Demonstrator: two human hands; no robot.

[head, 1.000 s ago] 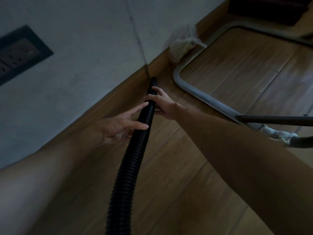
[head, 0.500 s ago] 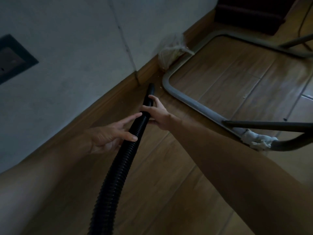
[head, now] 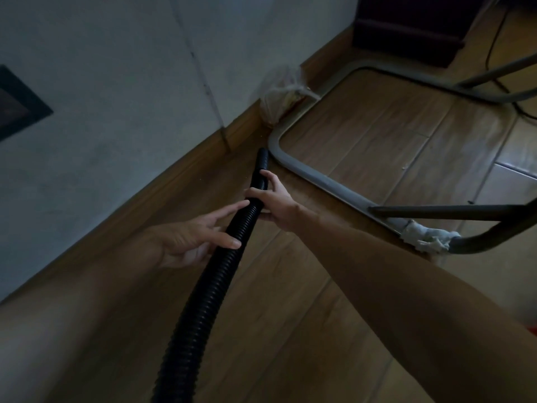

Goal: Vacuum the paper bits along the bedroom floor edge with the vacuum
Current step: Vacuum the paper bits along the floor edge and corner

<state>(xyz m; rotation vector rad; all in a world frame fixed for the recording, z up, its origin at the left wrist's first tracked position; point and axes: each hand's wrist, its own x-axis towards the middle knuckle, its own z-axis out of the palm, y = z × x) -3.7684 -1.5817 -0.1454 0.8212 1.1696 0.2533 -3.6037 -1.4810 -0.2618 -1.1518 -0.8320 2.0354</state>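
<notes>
- The vacuum hose [head: 209, 286] tip is held low over the floor [head: 290, 315], between the skirting board [head: 174, 181] and a grey frame [head: 319, 181] (both near).
- The hose is gripped near the tip by the right hand [head: 279, 202], fingers curled.
- It is touched by the left hand [head: 186, 242], fingers straight.

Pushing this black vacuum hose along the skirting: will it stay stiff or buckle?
Probably floppy: the corrugated vacuum hose bends along its length, so pushing from far back may buckle it. The right hand grips near its end, likely steering it better. Ribs should resist slipping.
</notes>
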